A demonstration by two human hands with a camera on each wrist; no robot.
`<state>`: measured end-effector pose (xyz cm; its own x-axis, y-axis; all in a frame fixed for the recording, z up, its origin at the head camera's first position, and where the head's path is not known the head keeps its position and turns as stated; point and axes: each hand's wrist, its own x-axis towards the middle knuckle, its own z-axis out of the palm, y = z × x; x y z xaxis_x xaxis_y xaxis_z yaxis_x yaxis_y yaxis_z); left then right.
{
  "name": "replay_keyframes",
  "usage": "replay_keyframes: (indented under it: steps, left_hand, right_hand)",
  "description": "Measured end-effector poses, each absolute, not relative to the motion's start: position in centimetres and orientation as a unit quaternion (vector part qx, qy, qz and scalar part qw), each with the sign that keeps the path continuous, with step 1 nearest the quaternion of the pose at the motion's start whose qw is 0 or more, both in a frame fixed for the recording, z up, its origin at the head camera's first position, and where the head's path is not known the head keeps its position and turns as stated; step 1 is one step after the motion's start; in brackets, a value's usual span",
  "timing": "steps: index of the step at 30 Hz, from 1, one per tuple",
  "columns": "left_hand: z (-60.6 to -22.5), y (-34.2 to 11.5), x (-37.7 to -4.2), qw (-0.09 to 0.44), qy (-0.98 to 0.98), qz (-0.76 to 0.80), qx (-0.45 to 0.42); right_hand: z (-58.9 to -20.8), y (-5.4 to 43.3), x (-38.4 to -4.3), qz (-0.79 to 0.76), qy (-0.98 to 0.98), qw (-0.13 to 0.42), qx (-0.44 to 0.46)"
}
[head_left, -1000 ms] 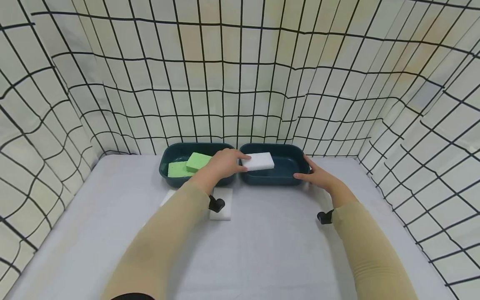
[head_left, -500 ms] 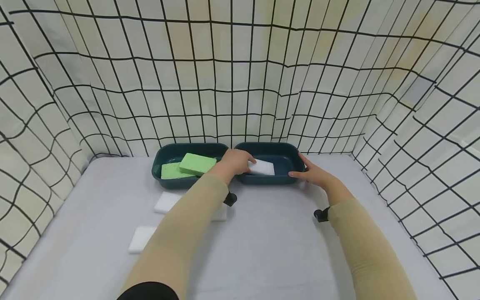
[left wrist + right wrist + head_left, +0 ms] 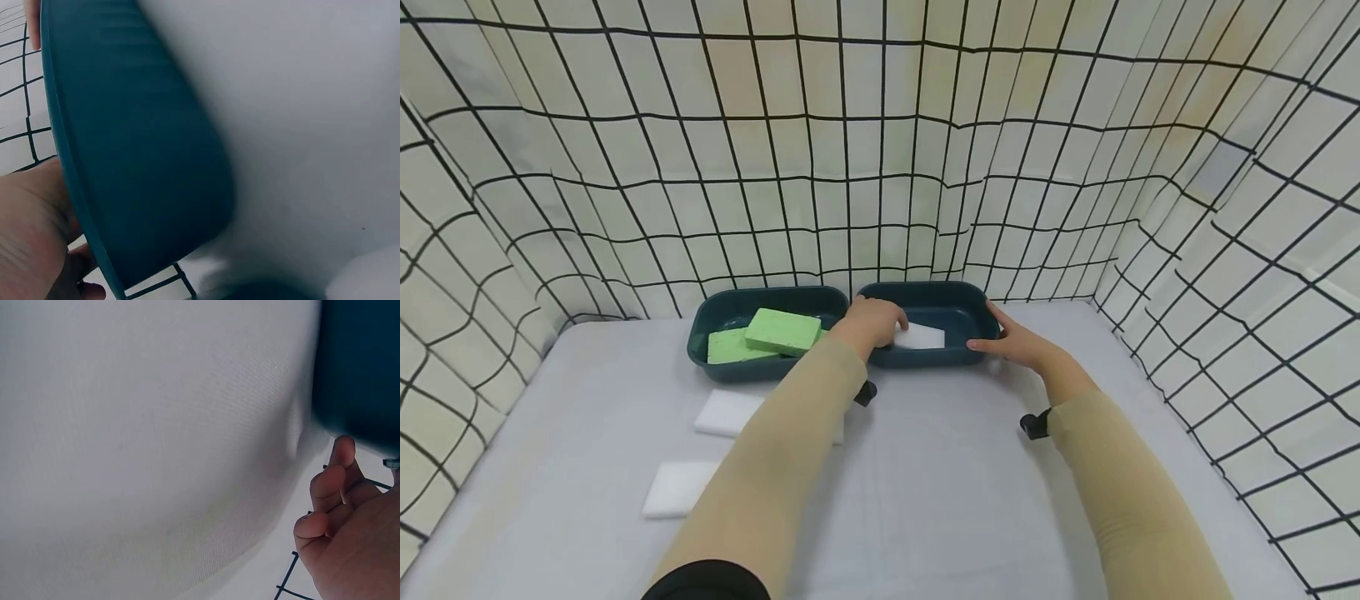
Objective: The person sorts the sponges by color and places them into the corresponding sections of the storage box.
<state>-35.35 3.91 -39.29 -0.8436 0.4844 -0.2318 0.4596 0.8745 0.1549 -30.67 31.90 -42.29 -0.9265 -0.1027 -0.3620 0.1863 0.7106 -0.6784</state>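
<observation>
Sponges [image 3: 784,332] in left tray [image 3: 737,372], block [image 3: 922,337] in right tray [image 3: 936,358].

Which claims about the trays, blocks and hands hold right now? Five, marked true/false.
1. Green blocks lie in the left tray. True.
2. The left hand is over the left tray. False: it reaches into the right tray, at a white block.
3. Every white block is in a tray. False: other white blocks lie on the table.
4. The two trays sit side by side. True.
5. The right hand is at the right tray's right end. True.
</observation>
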Motion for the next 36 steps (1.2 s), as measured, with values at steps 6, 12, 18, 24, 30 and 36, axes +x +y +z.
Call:
replay_keyframes:
  steps: [6,12,18,24,30,36]
  left_hand:
    - [-39.0,4.4,-35.2,0.137,0.961,0.04,0.237]
    - [-39.2,4.3,-35.7,0.122,0.958,0.015,0.259]
    - [-38.6,4.2,-35.3,0.11,0.954,0.048,0.274]
    - [-37.7,4.0,-34.1,0.101,0.951,0.064,0.284]
    - [-37.0,3.7,-32.9,0.078,0.953,0.064,0.284]
    - [-36.3,2.6,-31.4,0.055,0.956,0.061,0.281]
  right_hand:
    - [-42.3,31.9,-30.8,-0.381,0.904,0.191,0.025]
    - [-42.3,31.5,-30.7,-0.38,0.904,0.194,0.022]
    - [-42.2,31.7,-30.7,-0.38,0.904,0.193,0.021]
    - [-42.1,31.7,-30.7,-0.377,0.905,0.198,0.02]
    - [-42.1,31.6,-30.6,-0.37,0.907,0.199,0.02]
    - [-42.1,31.7,-30.7,-0.364,0.909,0.201,0.02]
